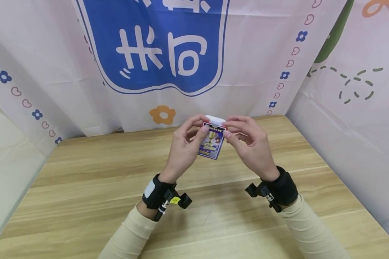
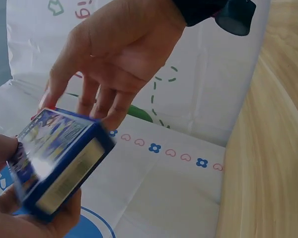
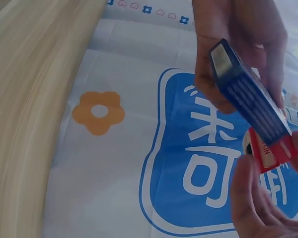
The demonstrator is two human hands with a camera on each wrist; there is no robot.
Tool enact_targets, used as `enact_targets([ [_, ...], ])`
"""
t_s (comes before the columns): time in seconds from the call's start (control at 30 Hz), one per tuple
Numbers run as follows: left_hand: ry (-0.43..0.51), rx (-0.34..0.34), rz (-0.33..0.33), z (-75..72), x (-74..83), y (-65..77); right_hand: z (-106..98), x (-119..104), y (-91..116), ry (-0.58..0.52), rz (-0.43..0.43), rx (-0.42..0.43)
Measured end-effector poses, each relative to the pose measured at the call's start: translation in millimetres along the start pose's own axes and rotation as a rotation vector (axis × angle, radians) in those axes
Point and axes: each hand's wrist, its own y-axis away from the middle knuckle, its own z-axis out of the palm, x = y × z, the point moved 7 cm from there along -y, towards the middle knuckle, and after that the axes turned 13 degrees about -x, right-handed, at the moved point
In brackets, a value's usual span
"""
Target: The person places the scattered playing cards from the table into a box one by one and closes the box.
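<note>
A small blue card box (image 1: 210, 144) with a gold trophy on its face is held above the table; its white-lined top flap (image 1: 215, 120) stands up. My left hand (image 1: 186, 147) grips the box by its left side, thumb on the front face. My right hand (image 1: 251, 144) pinches the upper right corner by the flap, thumb in front and fingers behind. The right wrist view shows the red end (image 3: 268, 152) of the box between the right thumb and fingers. In the left wrist view the blue bottom edge (image 2: 72, 173) faces the camera. What lies inside the box is hidden.
Both hands are over the wood-grain table (image 1: 94, 187). A white printed cloth (image 1: 256, 46) hangs at the far edge, with a blue sign (image 1: 162, 79) on it. More cloth (image 1: 350, 126) stands along the right side. Each wrist wears a black strap (image 1: 283, 187) with a camera.
</note>
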Motion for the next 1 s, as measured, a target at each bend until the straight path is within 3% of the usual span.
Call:
enact_targets([
  [0.2, 0.005, -0.047, -0.011, 1.5, -2.3, -1.0, -1.6, 6.0, -0.2, -0.123, 0.108, -0.013],
  [0.27, 0.009, -0.061, -0.022, 2.3, -3.9, -1.2, -3.2, 4.0, 0.0, -0.120, 0.085, 0.008],
  [0.43, 0.013, -0.058, -0.028, 2.1, -7.5, -1.4, -1.3, -8.5, -0.3, -0.066, -0.072, 0.034],
  [0.53, 0.021, -0.038, -0.034, 0.6, -9.7, -0.7, 0.0, -11.0, -0.1, -0.047, -0.097, 0.038],
  [0.63, 0.027, -0.035, -0.050, 0.7, -11.2, -0.6, -1.7, -7.6, 0.0, -0.047, -0.041, 0.044],
  [0.73, 0.003, -0.054, -0.053, 1.9, -10.8, -1.4, -4.6, 0.5, 0.3, -0.054, 0.080, 0.014],
  [0.87, -0.073, -0.078, -0.030, 2.2, -6.9, -1.5, -3.6, 11.5, 0.7, -0.128, 0.241, -0.106],
  [1.0, -0.141, -0.089, 0.001, 3.0, -2.7, -1.4, 0.6, 15.3, 1.1, -0.228, 0.307, -0.200],
])
